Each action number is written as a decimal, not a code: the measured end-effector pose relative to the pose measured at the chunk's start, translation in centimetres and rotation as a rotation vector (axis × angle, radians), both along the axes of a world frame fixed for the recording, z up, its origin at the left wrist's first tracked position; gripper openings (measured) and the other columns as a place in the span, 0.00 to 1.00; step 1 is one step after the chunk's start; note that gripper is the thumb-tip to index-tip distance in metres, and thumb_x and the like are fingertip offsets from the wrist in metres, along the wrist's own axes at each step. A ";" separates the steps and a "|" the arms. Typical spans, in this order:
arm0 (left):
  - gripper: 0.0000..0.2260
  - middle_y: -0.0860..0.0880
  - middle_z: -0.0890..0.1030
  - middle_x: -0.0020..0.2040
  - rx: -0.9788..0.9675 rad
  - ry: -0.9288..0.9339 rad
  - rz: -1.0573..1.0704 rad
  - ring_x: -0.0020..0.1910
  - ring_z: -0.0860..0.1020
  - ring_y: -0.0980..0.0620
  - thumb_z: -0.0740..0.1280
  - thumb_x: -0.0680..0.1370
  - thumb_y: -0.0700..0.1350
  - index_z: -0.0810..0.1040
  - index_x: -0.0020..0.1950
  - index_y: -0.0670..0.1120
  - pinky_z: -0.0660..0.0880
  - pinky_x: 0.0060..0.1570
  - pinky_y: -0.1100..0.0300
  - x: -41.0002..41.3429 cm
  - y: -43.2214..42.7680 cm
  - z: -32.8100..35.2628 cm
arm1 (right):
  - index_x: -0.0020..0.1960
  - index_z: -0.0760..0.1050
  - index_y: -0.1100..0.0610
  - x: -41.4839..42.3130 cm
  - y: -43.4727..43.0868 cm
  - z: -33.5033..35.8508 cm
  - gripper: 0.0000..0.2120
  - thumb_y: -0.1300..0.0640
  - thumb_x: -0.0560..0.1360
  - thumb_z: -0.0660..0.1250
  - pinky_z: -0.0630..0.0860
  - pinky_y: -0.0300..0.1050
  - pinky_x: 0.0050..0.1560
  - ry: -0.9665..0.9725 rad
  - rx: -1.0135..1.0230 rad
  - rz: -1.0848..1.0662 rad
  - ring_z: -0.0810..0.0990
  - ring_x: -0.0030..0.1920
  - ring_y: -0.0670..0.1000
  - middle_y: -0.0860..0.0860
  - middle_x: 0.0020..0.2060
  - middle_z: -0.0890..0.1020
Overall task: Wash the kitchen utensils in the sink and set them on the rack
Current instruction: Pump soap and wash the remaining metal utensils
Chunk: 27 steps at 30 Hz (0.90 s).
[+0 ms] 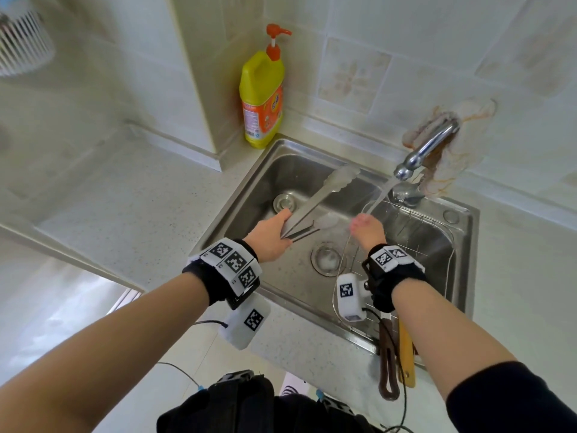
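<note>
My left hand (pixel 271 235) grips the hinge end of steel tongs (pixel 324 195) over the steel sink (pixel 249 182). The tongs stand spread, one arm pointing to the back of the basin, the other toward my right hand (pixel 366 230). That hand is under the stream of water running from the tap (pixel 427 148), its fingers curled at the lower tong tip; whether they hold it is blurred. A wire rack (pixel 437 232) sits in the right part of the sink. A brown-handled utensil (pixel 387 360) and a yellow-handled one (pixel 406 354) lie across the rack's near edge.
A yellow dish-soap bottle (pixel 263 92) with an orange pump stands in the corner behind the sink. Two drains (pixel 326 257) show in the basin floor. Pale speckled countertop (pixel 125 207) extends to the left, tiled wall behind. A white slatted basket (pixel 22 42) hangs top left.
</note>
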<state>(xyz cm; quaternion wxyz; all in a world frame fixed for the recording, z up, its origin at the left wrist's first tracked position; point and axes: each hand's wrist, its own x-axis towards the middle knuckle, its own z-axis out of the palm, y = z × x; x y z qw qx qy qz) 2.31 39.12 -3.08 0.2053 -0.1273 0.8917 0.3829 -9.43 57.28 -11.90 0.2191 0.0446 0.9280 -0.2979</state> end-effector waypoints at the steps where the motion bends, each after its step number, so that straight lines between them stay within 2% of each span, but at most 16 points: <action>1: 0.14 0.43 0.77 0.52 -0.009 0.002 0.001 0.55 0.76 0.42 0.63 0.77 0.38 0.67 0.61 0.43 0.69 0.54 0.57 0.0 0.0 0.1 | 0.60 0.72 0.71 -0.1 -0.1 0.4 0.14 0.67 0.78 0.58 0.74 0.48 0.59 -0.046 -0.148 -0.132 0.78 0.52 0.60 0.63 0.48 0.80; 3: 0.13 0.42 0.77 0.54 -0.023 0.006 0.009 0.56 0.75 0.42 0.62 0.77 0.38 0.67 0.61 0.43 0.69 0.54 0.57 -0.1 -0.2 0.2 | 0.58 0.74 0.72 -0.3 -0.2 1.2 0.12 0.68 0.76 0.60 0.74 0.40 0.46 -0.119 -0.409 -0.346 0.76 0.37 0.52 0.54 0.34 0.76; 5: 0.14 0.43 0.77 0.55 -0.024 0.013 0.017 0.56 0.75 0.42 0.62 0.77 0.38 0.67 0.62 0.43 0.68 0.53 0.59 -0.1 -0.3 0.3 | 0.53 0.76 0.67 -0.4 -0.5 1.9 0.08 0.67 0.77 0.59 0.73 0.36 0.34 -0.202 -0.634 -0.573 0.72 0.32 0.48 0.53 0.32 0.74; 7: 0.15 0.42 0.77 0.57 -0.031 0.024 0.022 0.58 0.75 0.42 0.62 0.77 0.38 0.67 0.64 0.43 0.68 0.55 0.59 -0.1 -0.5 0.4 | 0.48 0.73 0.62 -0.3 -1.0 2.9 0.08 0.63 0.81 0.56 0.74 0.34 0.26 -0.263 -0.890 -0.798 0.72 0.32 0.48 0.54 0.33 0.73; 9: 0.16 0.42 0.77 0.59 -0.042 0.034 0.025 0.59 0.74 0.42 0.62 0.78 0.38 0.66 0.65 0.42 0.68 0.56 0.58 -0.2 -0.5 0.4 | 0.48 0.70 0.62 -0.1 -1.3 3.5 0.13 0.58 0.83 0.51 0.74 0.35 0.24 -0.303 -1.138 -0.928 0.73 0.31 0.47 0.53 0.34 0.72; 11: 0.17 0.42 0.77 0.60 -0.052 0.045 0.031 0.60 0.74 0.43 0.62 0.77 0.38 0.67 0.66 0.42 0.68 0.56 0.60 -0.1 -0.5 0.4 | 0.45 0.71 0.61 0.9 -1.7 4.3 0.13 0.58 0.83 0.51 0.77 0.35 0.28 -0.369 -1.267 -0.928 0.77 0.29 0.46 0.53 0.36 0.75; 13: 0.16 0.42 0.76 0.60 -0.072 0.062 0.047 0.60 0.73 0.43 0.62 0.77 0.38 0.68 0.65 0.41 0.67 0.56 0.59 0.0 -0.8 0.3 | 0.50 0.74 0.63 2.7 -3.1 5.1 0.08 0.64 0.80 0.57 0.80 0.35 0.39 -0.332 -1.149 -0.643 0.81 0.37 0.48 0.56 0.41 0.79; 15: 0.15 0.42 0.76 0.59 -0.090 0.079 0.057 0.60 0.73 0.43 0.63 0.76 0.39 0.70 0.63 0.41 0.67 0.56 0.59 -0.1 -0.9 0.2 | 0.60 0.73 0.64 5.0 -4.8 5.3 0.14 0.71 0.77 0.57 0.76 0.35 0.54 -0.158 -0.819 -0.155 0.79 0.53 0.51 0.58 0.54 0.79; 17: 0.15 0.42 0.77 0.57 -0.088 0.101 0.077 0.58 0.74 0.43 0.64 0.76 0.39 0.72 0.62 0.41 0.67 0.53 0.61 -0.3 -1.0 0.1 | 0.69 0.66 0.61 6.9 -5.8 4.8 0.25 0.75 0.74 0.55 0.63 0.37 0.66 0.086 -0.441 0.369 0.69 0.67 0.50 0.54 0.67 0.71; 19: 0.12 0.44 0.78 0.53 -0.066 0.114 0.097 0.53 0.75 0.45 0.64 0.76 0.38 0.73 0.59 0.40 0.66 0.50 0.62 -0.5 -1.0 0.2 | 0.75 0.56 0.60 7.0 -5.6 4.2 0.34 0.76 0.71 0.55 0.49 0.38 0.73 0.227 -0.142 0.689 0.55 0.75 0.50 0.53 0.74 0.59; 21: 0.06 0.46 0.75 0.46 -0.052 0.129 0.102 0.47 0.73 0.47 0.64 0.76 0.38 0.72 0.52 0.41 0.64 0.45 0.65 -0.5 -0.8 0.4 | 0.77 0.47 0.59 6.0 -4.6 4.0 0.37 0.75 0.72 0.54 0.42 0.41 0.74 0.233 0.070 0.720 0.45 0.76 0.49 0.52 0.76 0.49; 23: 0.06 0.47 0.73 0.43 -0.046 0.147 0.082 0.45 0.72 0.47 0.64 0.76 0.38 0.72 0.52 0.42 0.62 0.42 0.68 -0.4 -0.3 0.7 | 0.77 0.44 0.59 5.4 -4.0 4.4 0.35 0.73 0.74 0.54 0.43 0.43 0.75 0.198 0.176 0.648 0.45 0.76 0.50 0.53 0.77 0.47; 27: 0.11 0.41 0.78 0.52 -0.070 0.185 0.034 0.54 0.75 0.43 0.64 0.76 0.37 0.74 0.59 0.40 0.64 0.45 0.67 -0.3 0.8 0.8 | 0.77 0.46 0.60 6.7 -3.6 5.0 0.33 0.70 0.76 0.55 0.46 0.42 0.73 0.171 0.144 0.662 0.47 0.76 0.50 0.54 0.76 0.48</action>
